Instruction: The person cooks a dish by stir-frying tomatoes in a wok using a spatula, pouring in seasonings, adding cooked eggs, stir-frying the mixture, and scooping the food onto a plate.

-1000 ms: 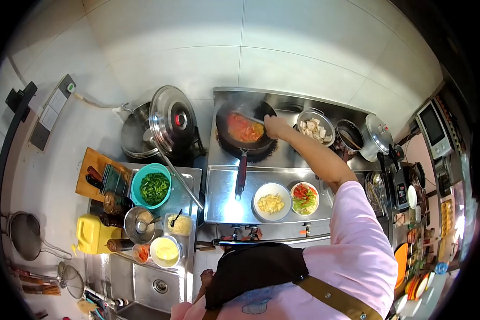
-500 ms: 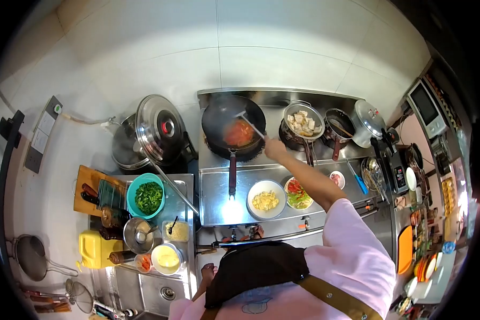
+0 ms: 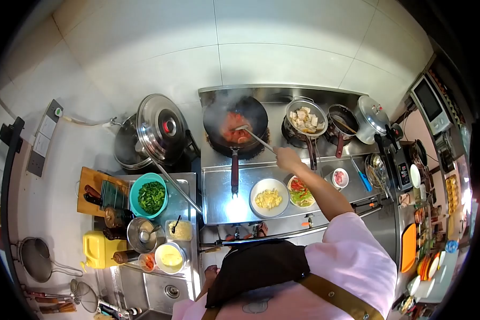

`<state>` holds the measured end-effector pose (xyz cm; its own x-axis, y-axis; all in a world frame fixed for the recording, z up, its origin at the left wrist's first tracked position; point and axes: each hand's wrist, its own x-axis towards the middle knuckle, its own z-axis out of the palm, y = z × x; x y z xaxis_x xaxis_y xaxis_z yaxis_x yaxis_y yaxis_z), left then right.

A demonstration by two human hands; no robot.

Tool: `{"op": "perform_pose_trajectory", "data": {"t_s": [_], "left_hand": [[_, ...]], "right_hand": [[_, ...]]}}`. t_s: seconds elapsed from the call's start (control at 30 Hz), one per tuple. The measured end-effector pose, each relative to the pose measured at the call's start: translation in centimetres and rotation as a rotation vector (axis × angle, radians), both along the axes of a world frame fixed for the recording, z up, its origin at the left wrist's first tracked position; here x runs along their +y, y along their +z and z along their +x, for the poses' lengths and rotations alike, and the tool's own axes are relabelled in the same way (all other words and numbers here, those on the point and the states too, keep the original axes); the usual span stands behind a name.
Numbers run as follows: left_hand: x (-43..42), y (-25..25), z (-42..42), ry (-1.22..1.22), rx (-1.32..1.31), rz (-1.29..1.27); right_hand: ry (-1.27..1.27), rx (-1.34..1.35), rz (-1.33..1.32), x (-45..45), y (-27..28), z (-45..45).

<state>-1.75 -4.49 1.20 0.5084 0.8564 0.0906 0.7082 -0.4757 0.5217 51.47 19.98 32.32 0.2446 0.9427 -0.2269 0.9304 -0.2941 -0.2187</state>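
Here we are, and the action is at top centre: steam rises off the dark pan [image 3: 258,113], and red food [image 3: 231,122] sits in the middle of it, broken down and glossy. I'd call the stirring well under way: the food is in and hot, though whether it is cooked through I cannot tell.

Plenty sits outside the pan, mind you. Just below the frame's centre there's the white bowl [image 3: 256,208] of yellow pieces [image 3: 268,199], and right beside it the plate of cut peppers [image 3: 302,196], partly hidden by the forearm. Pale chunks [image 3: 306,119] fill a pot at upper right of centre, and chopped greens [image 3: 151,196] fill the teal basin at left. All prepared, by the look of it, and none of it visibly in the pan.

Now the grip! The right hand [image 3: 288,159] is wrapped firmly around the handle of the spatula [image 3: 260,140], just outside the pan's lower-right edge. The red food lies up and to the left of those knuckles, at the tool's far end, with the blade down in it. The left hand [image 3: 212,272] hangs low, at bottom centre-left beside the apron, well apart from the pan; whether it grasps anything, I cannot tell.
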Motion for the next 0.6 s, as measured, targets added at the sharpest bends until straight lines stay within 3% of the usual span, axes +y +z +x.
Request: {"op": "perform_pose_trajectory", "data": {"t_s": [0.1,0.2,0.27,0.33,0.4,0.5,0.6], "left_hand": [[-0.3,2.8,0.2,0.308,-0.315,-0.632],[-0.2,0.0,0.3,0.532,-0.57,-1.033],[1.1,1.3,0.7,0.377,-0.497,-0.759],[2.0,3.5,1.1,0.349,-0.508,-0.771],[2.4,4.8,1.6,0.429,-0.605,-1.058],[2.0,0.8,0.3,0.511,-0.265,-0.655],[2.5,4.0,2.9,0.788,-0.622,-1.06]], "right_hand": [[0.024,-0.016,0.036,-1.1,0.1,-0.4],[-0.048,0.038,0.031,-0.9,-0.8,-0.4],[-0.106,0.069,0.067,0.8,-1.2,-0.3],[-0.167,0.1,0.117,0.7,-2.4,-0.8],[-0.187,0.126,0.136,1.4,-2.5,-1.6],[-0.141,0.116,0.165,2.7,-4.1,-1.3],[-0.101,0.097,0.126,2.0,-2.6,-0.8]]}}
